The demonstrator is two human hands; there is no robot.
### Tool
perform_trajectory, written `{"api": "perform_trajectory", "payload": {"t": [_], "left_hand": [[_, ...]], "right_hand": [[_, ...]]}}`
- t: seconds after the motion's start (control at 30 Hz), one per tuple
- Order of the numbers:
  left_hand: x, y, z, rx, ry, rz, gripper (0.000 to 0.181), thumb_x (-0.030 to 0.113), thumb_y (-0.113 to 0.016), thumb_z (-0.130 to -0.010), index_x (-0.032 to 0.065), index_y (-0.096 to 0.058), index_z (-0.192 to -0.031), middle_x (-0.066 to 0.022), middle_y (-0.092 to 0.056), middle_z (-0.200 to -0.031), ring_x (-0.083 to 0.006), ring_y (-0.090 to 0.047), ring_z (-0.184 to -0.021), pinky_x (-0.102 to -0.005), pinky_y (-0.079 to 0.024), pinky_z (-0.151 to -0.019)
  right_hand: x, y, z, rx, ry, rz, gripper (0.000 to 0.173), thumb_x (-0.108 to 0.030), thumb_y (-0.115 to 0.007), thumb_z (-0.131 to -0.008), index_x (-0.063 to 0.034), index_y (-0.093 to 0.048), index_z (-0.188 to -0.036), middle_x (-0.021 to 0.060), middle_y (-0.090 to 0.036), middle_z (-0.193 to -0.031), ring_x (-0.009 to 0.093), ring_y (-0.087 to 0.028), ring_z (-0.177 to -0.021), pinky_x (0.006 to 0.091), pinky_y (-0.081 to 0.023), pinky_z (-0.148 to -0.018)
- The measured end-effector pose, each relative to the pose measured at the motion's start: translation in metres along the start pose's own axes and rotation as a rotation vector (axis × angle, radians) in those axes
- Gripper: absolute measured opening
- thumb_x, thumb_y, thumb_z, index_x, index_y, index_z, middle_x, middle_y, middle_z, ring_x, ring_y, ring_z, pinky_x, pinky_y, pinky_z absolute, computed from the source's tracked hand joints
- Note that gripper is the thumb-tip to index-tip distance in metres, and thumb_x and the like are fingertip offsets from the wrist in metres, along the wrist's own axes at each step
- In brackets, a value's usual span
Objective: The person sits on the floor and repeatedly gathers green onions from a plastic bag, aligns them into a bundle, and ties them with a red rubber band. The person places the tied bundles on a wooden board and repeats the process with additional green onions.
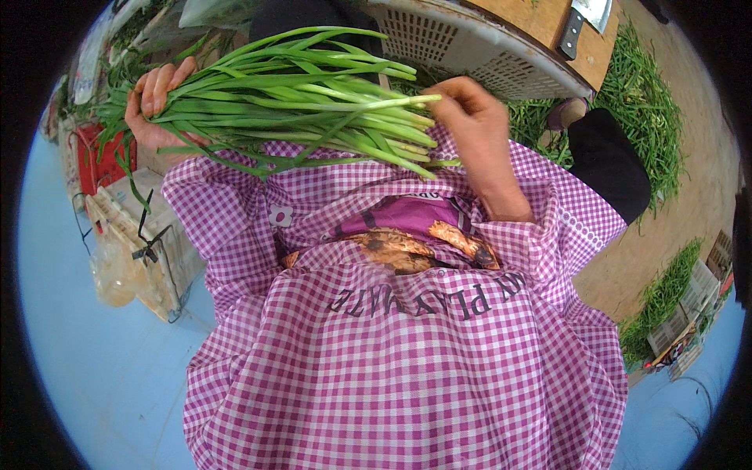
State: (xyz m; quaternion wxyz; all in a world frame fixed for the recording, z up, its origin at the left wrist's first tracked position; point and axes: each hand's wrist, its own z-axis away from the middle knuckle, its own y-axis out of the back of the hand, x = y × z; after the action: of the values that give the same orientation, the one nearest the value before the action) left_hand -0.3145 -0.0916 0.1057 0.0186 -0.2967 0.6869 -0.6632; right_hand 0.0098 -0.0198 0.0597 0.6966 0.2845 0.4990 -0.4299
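My left hand [155, 97] grips a thick bunch of long green garlic chives [282, 108] around its leafy part. The bunch lies sideways above my lap, with its pale cut ends fanned out to the right. Several loose leaf tips hang down beyond my left hand. At the pale ends is my right hand [479, 126], slightly blurred, with its fingers curled. The tip of one stalk, standing out from the bunch, meets the thumb and fingers there. Whether they pinch it is unclear. A purple-and-white checked apron [405, 364] covers my front below the bunch.
Ahead stands a white perforated plastic crate [420, 35]. On a wooden board [529, 23] at its right lies a cleaver [571, 35] with a black handle. Green leaf heaps [640, 111] cover the floor at right. A red container [100, 155] and white box [167, 202] stand at left.
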Motion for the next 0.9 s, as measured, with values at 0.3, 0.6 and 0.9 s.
{"api": "perform_trajectory", "payload": {"t": [0.3,0.6,0.9], "left_hand": [[0.002,0.004,0.001,0.040,-0.004,-0.008,0.018,0.017,-0.043,-0.081,0.0144,-0.039,-0.064,0.0064,-0.043,-0.055,-0.0086,-0.046,-0.054,-0.0280,-0.034,-0.066],[-0.001,-0.005,0.001,0.054,-0.036,-0.060,0.021,0.014,-0.044,-0.080,0.0152,-0.036,-0.061,0.0059,-0.043,-0.056,-0.0084,-0.044,-0.055,-0.0282,-0.034,-0.067],[0.001,-0.005,-0.005,0.071,0.045,-0.004,0.016,0.012,-0.045,-0.082,0.0108,-0.041,-0.067,0.0042,-0.039,-0.058,-0.0113,-0.043,-0.059,-0.0319,-0.036,-0.068]], "right_hand": [[-0.004,0.042,0.039,0.094,0.017,0.057,0.017,-0.015,-0.062,-0.080,0.0001,-0.060,-0.086,0.0028,-0.060,-0.080,0.009,-0.053,-0.074,0.0229,-0.043,-0.069],[0.024,0.000,0.022,-0.111,-0.108,0.296,0.026,-0.019,-0.067,-0.074,0.0020,-0.060,-0.087,0.0046,-0.060,-0.068,0.011,-0.055,-0.064,0.0233,-0.044,-0.061],[0.012,0.073,0.021,0.012,-0.205,-0.141,0.020,-0.015,-0.053,-0.086,0.0034,-0.061,-0.087,0.0041,-0.063,-0.081,0.012,-0.056,-0.073,0.0251,-0.044,-0.072]]}}
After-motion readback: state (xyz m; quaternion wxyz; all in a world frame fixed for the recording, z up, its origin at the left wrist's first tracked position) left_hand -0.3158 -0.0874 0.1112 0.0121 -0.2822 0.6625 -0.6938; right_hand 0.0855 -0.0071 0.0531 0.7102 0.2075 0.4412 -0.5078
